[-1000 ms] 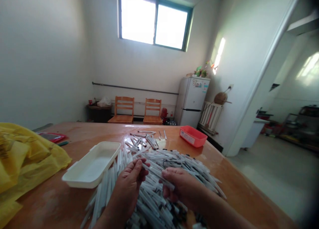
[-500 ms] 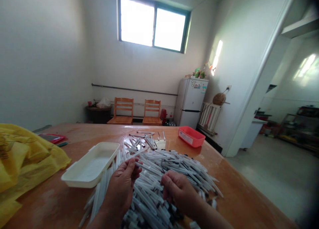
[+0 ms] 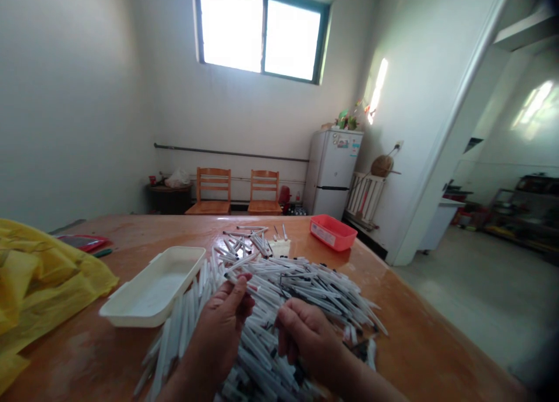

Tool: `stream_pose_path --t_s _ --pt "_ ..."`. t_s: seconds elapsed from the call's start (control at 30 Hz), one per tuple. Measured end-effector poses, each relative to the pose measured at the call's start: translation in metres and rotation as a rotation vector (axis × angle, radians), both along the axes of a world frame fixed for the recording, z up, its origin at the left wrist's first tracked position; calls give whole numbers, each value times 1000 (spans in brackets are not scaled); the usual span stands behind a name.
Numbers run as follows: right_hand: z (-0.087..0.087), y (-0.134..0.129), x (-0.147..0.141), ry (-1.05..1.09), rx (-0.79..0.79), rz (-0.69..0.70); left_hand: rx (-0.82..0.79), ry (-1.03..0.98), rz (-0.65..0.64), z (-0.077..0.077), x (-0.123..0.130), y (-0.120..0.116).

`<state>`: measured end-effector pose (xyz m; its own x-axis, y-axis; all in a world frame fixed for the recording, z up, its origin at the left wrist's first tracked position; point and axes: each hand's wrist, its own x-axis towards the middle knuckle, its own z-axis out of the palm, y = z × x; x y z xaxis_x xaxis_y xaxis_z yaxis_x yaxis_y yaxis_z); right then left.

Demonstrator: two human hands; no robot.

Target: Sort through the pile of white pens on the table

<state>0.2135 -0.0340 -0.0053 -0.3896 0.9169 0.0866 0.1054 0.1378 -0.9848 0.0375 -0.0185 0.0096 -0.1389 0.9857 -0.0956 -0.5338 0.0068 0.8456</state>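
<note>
Over a big heap of white pens (image 3: 314, 285), some with dark ends, my left hand (image 3: 225, 317) is closed. A white pen (image 3: 252, 286) sits in the pinch of its thumb and fingers, its tip pointing right. My right hand (image 3: 305, 332) hovers a little to the right, thumb pressed against curled fingers. Whatever it grips, if anything, is hidden by the fingers. A gap separates the two hands. Left of the heap, a cream plastic tray (image 3: 131, 319) stands close to my left forearm, with pens lying along its right side.
A red plastic basket (image 3: 334, 242) stands near the table's far right. On the left lie a yellow plastic bag (image 3: 56, 291) and a flat red-edged object (image 3: 82, 243). Two wooden chairs (image 3: 213, 186) and a fridge (image 3: 335, 166) are beyond the orange-brown table (image 3: 419, 355).
The view has shifted slightly. My left hand has moved a bit toward the right hand, narrowing the gap; the pen in its pinch shows more clearly. My right hand keeps its closed shape.
</note>
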Motion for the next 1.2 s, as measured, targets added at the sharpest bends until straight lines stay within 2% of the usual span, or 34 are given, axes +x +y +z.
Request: stream_pose_path --t_s 0.07,0.13,0.2,0.3,0.37,0.53,0.67,0.77,0.83,0.9,1.0,1.07,1.13,1.2 --pt "0 1 0 49 -118 67 19 59 -105 0 8 -4" --pt "0 1 1 8 -107 92 35 102 -152 -1 14 -7" --pt "2 -1 4 -120 61 46 37 112 -136 -2 16 -9" --pt "6 -5 8 -393 442 -68 -5 104 -84 -2 18 -9" --pt "9 -7 9 -536 605 -102 -40 103 -55 -1 18 -10" --pt "12 -6 7 -724 807 -131 -74 84 7 0 22 -11" --pt "13 -6 4 -767 902 -148 -97 37 41 3 25 -11" --pt "14 -8 3 -738 875 -148 -115 2 43 5 26 -12" --pt "13 -10 2 -642 758 -151 -110 1 13 6 25 -13" --pt "10 -11 0 -446 518 -120 -77 30 -33 6 23 -14" --pt "3 -10 -4 -135 68 9 -10 139 -107 4 22 -14" --pt "-1 -9 -5 -55 -83 65 12 214 -118 3 22 -14" --pt "-2 -8 -5 -99 -15 40 14 229 -97 2 23 -14" --pt "-1 -8 -3 -224 199 -19 0 196 -80 2 24 -14"
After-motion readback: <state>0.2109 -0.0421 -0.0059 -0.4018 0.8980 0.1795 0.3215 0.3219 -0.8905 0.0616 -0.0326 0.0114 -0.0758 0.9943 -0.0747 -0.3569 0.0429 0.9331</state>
